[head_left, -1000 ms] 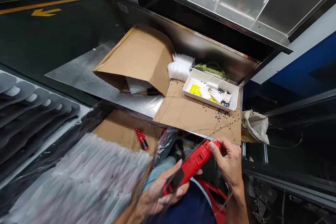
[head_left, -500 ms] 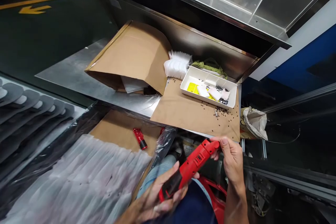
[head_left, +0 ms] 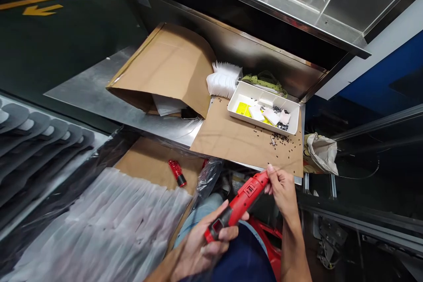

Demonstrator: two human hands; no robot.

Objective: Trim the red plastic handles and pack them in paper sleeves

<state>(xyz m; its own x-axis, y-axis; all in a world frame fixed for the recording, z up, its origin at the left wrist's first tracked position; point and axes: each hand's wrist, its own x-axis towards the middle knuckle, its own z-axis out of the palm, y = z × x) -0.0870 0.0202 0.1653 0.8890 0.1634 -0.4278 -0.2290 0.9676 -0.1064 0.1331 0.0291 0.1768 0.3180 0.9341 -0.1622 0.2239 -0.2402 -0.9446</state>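
A red cordless screwdriver lies slanted across my lap, below the steel shelf's front edge. My left hand wraps its lower end, and my right hand pinches its upper end between fingers and thumb. Both hands are close to the near corner of a brown card sheet strewn with small black screws. On that sheet stands a white compartment tray holding yellow and white packets. A second red tool lies on lower cardboard to the left of my hands.
A folded cardboard envelope and white bristly pieces sit on the steel shelf. A stack of plastic-wrapped sheets fills the lower left. A crumpled bag is at right, with a red frame below my hands.
My right hand has slid down and left, taking the screwdriver's upper end lower. The whole scene has shifted slightly in view, and the screwdriver stays held in both hands.
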